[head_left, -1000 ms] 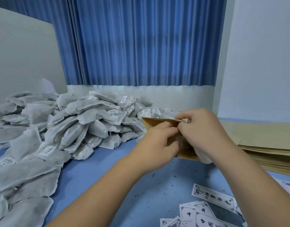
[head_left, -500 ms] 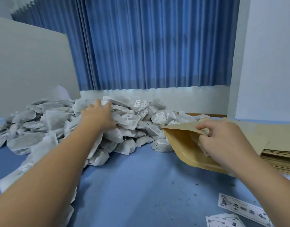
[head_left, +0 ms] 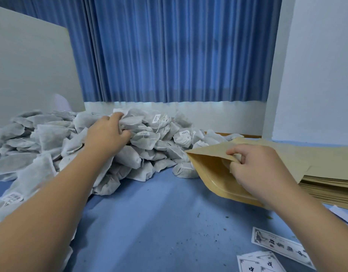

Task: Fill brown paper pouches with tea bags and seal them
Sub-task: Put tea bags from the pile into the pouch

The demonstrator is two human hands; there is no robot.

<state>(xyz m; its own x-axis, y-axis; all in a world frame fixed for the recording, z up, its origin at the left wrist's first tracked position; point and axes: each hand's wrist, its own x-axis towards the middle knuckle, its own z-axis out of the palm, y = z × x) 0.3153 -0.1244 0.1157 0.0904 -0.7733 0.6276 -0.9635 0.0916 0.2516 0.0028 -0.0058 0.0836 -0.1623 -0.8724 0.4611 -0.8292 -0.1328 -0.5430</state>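
A big heap of grey-white tea bags (head_left: 153, 146) covers the left and middle of the blue table. My left hand (head_left: 107, 134) reaches into the top of the heap, its fingers curled round a tea bag (head_left: 133, 121) there. A brown paper pouch (head_left: 210, 169) lies tilted at the right with its mouth open toward the heap. My right hand (head_left: 253, 169) pinches the pouch's upper lip, thumb inside and fingers over the edge. What the pouch holds is hidden.
A thick stack of flat brown pouches (head_left: 326, 185) lies at the right edge. Printed white labels (head_left: 277, 250) are scattered at the lower right. Bare blue tabletop (head_left: 149, 222) with small tea crumbs lies between my arms. A grey board (head_left: 31, 75) stands behind the heap.
My left hand left the pouch, reached left into the heap, then shifted further right along its top and closed on a tea bag. My right hand keeps holding the pouch open.
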